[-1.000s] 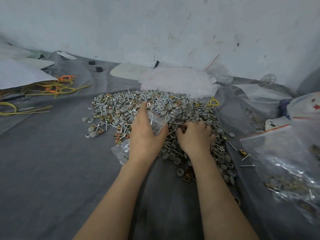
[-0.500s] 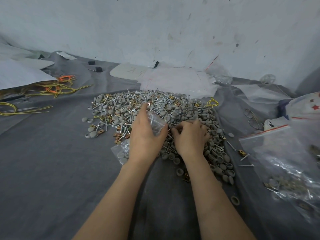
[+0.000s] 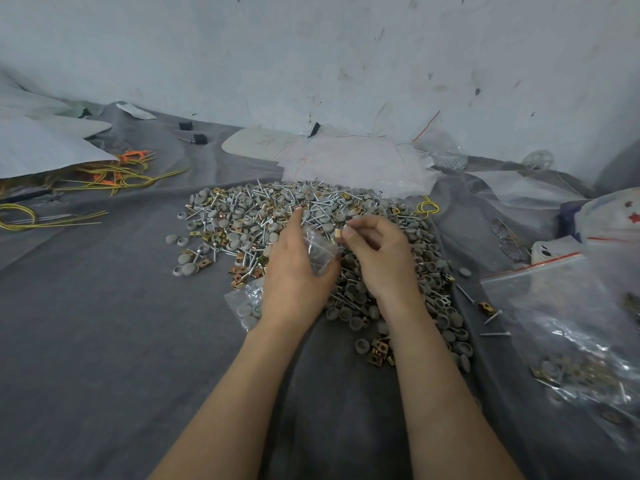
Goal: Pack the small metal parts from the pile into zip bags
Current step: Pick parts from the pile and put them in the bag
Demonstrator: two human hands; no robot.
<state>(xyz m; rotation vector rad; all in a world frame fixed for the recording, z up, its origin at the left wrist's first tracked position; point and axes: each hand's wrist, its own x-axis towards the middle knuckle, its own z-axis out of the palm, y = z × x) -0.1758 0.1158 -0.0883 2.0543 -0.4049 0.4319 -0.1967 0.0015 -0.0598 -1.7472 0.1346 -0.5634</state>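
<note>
Head view, checked against half a second ago. Left hand (image 3: 294,275): same place as before, fingers and thumb curled round small zip bag (image 3: 318,252), mouth of bag held up and open. Right hand (image 3: 379,258): lifted off pile (image 3: 242,223), no longer dug into it; thumb and forefinger now pinching one brass-coloured clip (image 3: 337,233) just beside bag's mouth.

Small zip bag: clear, crumpled, lower end trailing onto grey cloth (image 3: 104,341) by left wrist, several grey caps (image 3: 247,311) inside. Pile: like caps, silver screws and brass clips mixed, spread on cloth beneath and beyond both hands. Far right: large zip bag (image 3: 571,323) with red strip, lying flat, partly filled with similar parts.
</note>
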